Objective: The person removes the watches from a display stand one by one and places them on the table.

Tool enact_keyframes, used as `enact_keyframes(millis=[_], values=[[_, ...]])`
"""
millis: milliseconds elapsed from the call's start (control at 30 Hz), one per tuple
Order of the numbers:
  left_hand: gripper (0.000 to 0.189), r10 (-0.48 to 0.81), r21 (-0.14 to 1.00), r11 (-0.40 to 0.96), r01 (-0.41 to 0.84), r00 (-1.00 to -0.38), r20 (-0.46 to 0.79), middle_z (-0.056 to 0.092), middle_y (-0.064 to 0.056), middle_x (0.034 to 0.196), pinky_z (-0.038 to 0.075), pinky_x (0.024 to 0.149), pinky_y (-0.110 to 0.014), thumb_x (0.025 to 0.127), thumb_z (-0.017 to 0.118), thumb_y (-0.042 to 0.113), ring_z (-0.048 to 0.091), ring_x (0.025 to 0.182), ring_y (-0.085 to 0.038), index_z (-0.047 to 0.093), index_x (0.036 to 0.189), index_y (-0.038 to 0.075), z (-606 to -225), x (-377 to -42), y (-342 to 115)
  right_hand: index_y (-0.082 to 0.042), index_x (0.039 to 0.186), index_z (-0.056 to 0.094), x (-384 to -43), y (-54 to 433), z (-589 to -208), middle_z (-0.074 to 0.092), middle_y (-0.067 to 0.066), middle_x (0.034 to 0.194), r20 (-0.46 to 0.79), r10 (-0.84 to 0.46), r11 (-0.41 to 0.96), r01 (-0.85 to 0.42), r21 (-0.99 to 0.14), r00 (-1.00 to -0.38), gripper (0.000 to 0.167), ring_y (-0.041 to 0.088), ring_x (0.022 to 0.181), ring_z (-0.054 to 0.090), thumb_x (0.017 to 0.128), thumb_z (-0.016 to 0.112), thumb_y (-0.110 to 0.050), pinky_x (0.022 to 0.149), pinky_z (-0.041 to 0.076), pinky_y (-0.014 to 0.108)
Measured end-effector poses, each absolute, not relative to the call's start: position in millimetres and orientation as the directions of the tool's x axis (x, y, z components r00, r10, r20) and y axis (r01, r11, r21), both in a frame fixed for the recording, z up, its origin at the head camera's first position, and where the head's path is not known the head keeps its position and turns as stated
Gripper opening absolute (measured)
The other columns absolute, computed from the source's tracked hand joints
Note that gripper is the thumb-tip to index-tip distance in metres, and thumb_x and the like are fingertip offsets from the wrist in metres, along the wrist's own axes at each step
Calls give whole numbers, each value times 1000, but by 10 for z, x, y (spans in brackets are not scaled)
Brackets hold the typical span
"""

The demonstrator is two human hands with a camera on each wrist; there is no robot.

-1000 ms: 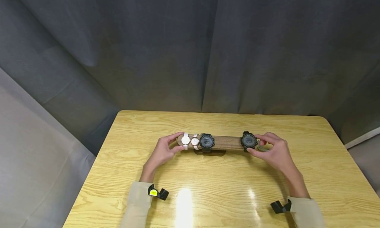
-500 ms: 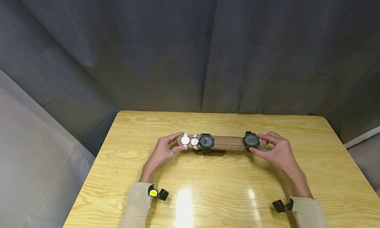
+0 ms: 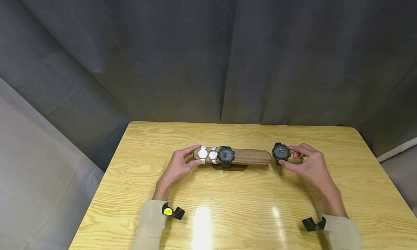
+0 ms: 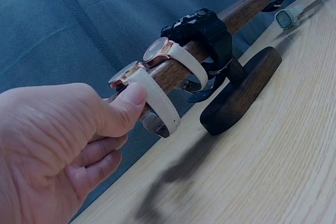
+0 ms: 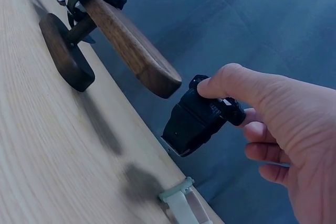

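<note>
A wooden watch stand holds two white-strapped watches, the larger at the left end and the smaller beside it. To their right on the bar sits a black digital watch. My left hand grips the bar's left end, its thumb against the larger watch's white strap in the left wrist view. Just off the bar's right end, my right hand pinches a second black digital watch by its case. Its closed strap loop hangs apart from the bar tip.
A pale green watch lies on the wooden table below my right hand, mostly hidden in the head view. The stand's dark base rests on the tabletop. Dark grey curtains hang behind the table.
My right hand has drawn the second black watch rightward off the end of the bar, opening a gap. My left hand has stayed on the stand's left end.
</note>
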State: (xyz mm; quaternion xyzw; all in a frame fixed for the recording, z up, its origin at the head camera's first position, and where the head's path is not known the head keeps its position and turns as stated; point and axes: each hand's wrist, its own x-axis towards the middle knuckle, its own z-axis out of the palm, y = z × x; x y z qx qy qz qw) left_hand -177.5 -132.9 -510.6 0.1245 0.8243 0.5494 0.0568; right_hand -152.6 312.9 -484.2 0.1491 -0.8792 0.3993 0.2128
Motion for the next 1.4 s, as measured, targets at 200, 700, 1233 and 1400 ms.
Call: enact_keyframes(millis=[200,700,1233,1400], values=[[59,268,918,370,144,-962,43,59,-12,149,45,114,-46,91,79,3,52,141,-36,63,146,18,-5104,-1774,-1328,-4,107,80,-1499,3204,-4820,55,-1,79,451,-75,651,-386,-654,-890,45,6,75,48,66,99,-5,68,38,12],[60,273,923,358,141,-961,40,57,-13,151,47,112,-47,91,79,3,51,142,-38,62,146,18,-5099,-1769,-1317,-2,102,79,-1478,3370,-4774,57,-3,77,469,-72,728,-367,-579,-880,43,4,72,46,64,99,-7,69,38,12],[59,271,923,356,145,-961,47,56,-9,153,46,113,-47,92,79,5,48,144,-38,63,146,21,-5107,-1758,-1336,1,107,77,-1430,3532,-4677,58,8,82,358,-32,803,-238,-547,-933,44,21,72,46,72,97,-17,62,35,14],[58,260,924,359,130,-965,35,56,-8,153,46,113,-48,91,79,5,48,144,-39,64,145,23,-5098,-1759,-1334,2,109,76,-1416,3618,-4660,58,9,84,301,-19,823,-186,-536,-953,48,16,71,45,74,97,-22,61,34,16]])
